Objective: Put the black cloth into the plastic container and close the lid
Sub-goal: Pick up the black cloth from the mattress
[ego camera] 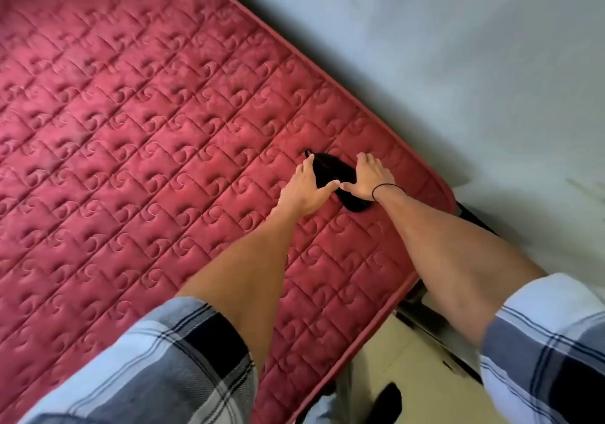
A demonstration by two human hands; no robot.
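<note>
The black cloth (330, 169) lies bunched on the red quilted mattress (137, 148), close to its right edge. My left hand (306, 187) rests flat on the cloth's left side, fingers spread. My right hand (368, 178), with a thin black band on the wrist, presses on the cloth's right side. The thumbs nearly touch over the middle of the cloth. Part of the cloth shows below my right wrist (357, 204). No plastic container is in view.
A pale grey wall (474, 63) runs along the mattress's far and right edge. A cream floor (412, 374) and a metal bed frame (435, 335) show at the lower right, with a dark object (389, 400) on the floor.
</note>
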